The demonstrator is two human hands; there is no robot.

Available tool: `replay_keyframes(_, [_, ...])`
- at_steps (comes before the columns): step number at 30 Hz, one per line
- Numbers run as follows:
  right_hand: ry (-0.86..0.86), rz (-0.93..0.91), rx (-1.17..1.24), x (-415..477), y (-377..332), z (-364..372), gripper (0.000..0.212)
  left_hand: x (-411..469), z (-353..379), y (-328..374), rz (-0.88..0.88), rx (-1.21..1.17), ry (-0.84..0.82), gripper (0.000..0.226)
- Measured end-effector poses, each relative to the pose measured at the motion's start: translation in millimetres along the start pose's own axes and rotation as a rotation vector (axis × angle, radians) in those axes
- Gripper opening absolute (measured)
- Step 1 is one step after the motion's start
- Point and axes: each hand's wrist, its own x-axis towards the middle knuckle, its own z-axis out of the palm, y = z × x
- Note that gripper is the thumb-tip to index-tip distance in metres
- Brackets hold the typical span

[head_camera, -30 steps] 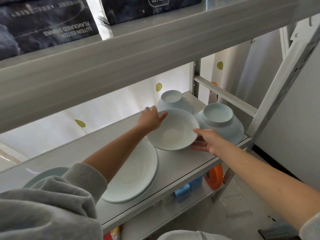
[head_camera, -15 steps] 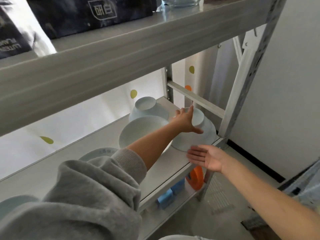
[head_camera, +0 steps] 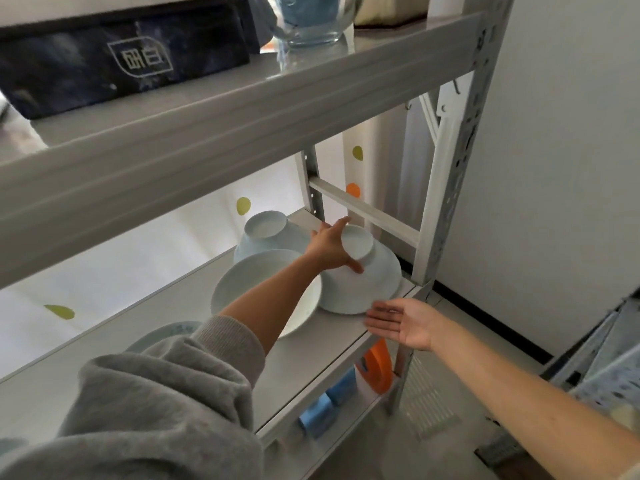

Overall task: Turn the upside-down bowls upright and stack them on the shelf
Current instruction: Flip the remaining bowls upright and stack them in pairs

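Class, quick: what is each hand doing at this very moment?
Left hand: closed on the foot of the tilted, upside-down pale blue ceramic bowl.
Right hand: open, palm up, empty, just below that bowl's rim.

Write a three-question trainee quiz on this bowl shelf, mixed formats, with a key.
1. True or false: the right hand is gripping a bowl.
2. Which bowl does the left hand hold? A) the upright bowl B) the back bowl C) the tilted bowl by the shelf's right post
3. Fill in: bowls on this shelf with their foot rings up number ____.

Key:
1. False; it waits open, palm up, just below the tilted bowl's rim.
2. C
3. Two: the back bowl and the tilted one.
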Motion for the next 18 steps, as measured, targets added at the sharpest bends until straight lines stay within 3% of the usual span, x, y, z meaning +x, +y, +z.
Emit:
replay_keyframes(8, [0.006,-0.068,-0.037,-3.8,-29.5,15.1,0.013,-3.1,-27.7,-16.8,-0.029,-0.471,0.082,0.106])
replay_keyframes(14, [-0.055,-0.129,0.036,-5.0,-47.5,35.9,0.043,-5.0,-34.6,-17.0,-0.035,-0.441,0.049,0.109])
replay_keyframes(18, [-0.057,-0.113,0.018,-2.9,-48.0,42.1,0.047,-2.3,-32.6,-22.4,-0.046,-0.357,0.031,0.118])
